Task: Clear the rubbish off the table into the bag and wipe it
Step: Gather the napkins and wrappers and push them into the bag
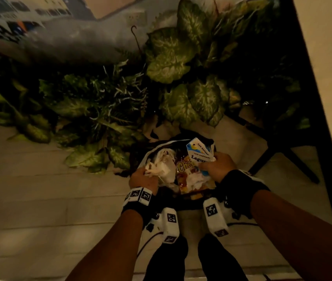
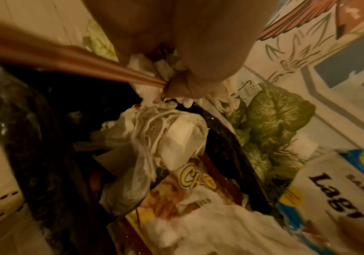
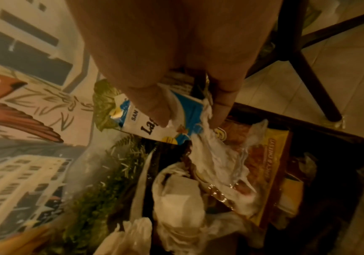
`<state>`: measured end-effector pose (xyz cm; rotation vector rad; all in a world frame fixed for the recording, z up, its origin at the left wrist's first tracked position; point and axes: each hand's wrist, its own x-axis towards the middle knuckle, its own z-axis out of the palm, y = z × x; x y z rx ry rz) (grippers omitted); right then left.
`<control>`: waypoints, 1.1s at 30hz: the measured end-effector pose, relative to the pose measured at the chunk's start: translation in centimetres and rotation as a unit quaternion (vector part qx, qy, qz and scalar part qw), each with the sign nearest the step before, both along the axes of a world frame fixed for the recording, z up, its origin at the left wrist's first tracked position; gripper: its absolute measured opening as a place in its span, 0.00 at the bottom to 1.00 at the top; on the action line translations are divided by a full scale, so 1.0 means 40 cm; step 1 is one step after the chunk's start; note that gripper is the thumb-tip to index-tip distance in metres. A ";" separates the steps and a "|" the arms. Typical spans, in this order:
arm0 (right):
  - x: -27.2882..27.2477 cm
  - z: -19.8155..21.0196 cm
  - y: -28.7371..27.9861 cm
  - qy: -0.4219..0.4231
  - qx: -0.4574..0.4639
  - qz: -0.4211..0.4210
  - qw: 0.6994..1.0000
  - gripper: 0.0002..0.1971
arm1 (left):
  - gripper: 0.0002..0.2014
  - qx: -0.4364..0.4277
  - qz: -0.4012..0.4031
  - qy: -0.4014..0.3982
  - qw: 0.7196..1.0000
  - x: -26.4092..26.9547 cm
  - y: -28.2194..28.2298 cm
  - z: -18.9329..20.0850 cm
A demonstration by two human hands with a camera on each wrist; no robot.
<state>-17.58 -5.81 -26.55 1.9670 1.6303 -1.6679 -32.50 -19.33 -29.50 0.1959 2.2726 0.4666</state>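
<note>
Nearest, the left hand is closed around a wad of crumpled napkins together with a pair of brown chopsticks; the right hand pinches a small blue-and-white carton with a scrap of tissue between thumb and fingers; both hover directly over the open mouth of the black bag on the floor, with the table off to the right.

To do this step well, I judge the hands should drop low into the opening before letting go, since tissue is light and drifts; the stiff chopsticks should go in lengthways so they do not poke through the thin plastic; the carton should go in upright in case it holds dregs.

Inside the bag lie soft, torn white napkins, a filmy clear plastic bag and a glossy, crinkled yellow-and-brown snack packet; the carton is a rigid, smooth, folded box; the bag itself is thin, shiny and slack.

Beyond stand broad, mottled green leaves against a painted wall.
</note>
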 end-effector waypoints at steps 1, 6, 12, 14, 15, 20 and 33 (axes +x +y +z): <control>-0.001 -0.028 -0.004 -0.012 -0.006 0.010 1.000 0.16 | 0.12 0.001 0.009 0.003 1.000 0.006 -0.001 -0.025; -0.013 -0.144 -0.027 -0.045 -0.009 0.090 0.995 0.18 | 0.14 -0.008 0.018 -0.007 1.000 0.028 0.002 -0.144; -0.044 -0.246 -0.038 -0.073 0.035 0.160 0.984 0.25 | 0.21 -0.034 -0.065 0.023 0.997 0.053 -0.002 -0.232; -0.047 -0.270 -0.039 -0.082 0.029 0.167 0.982 0.25 | 0.25 -0.025 -0.122 0.029 0.992 0.064 -0.013 -0.268; -0.047 -0.280 -0.038 -0.085 0.023 0.173 0.981 0.25 | 0.27 -0.022 -0.145 0.028 0.989 0.068 -0.017 -0.286; -0.052 -0.330 -0.037 -0.103 0.004 0.196 0.975 0.19 | 0.30 -0.041 -0.255 0.034 0.965 0.063 -0.008 -0.324; -0.029 -0.218 -0.040 -0.019 0.030 0.141 0.989 0.42 | 0.40 0.003 -0.174 -0.060 0.983 0.048 -0.009 -0.200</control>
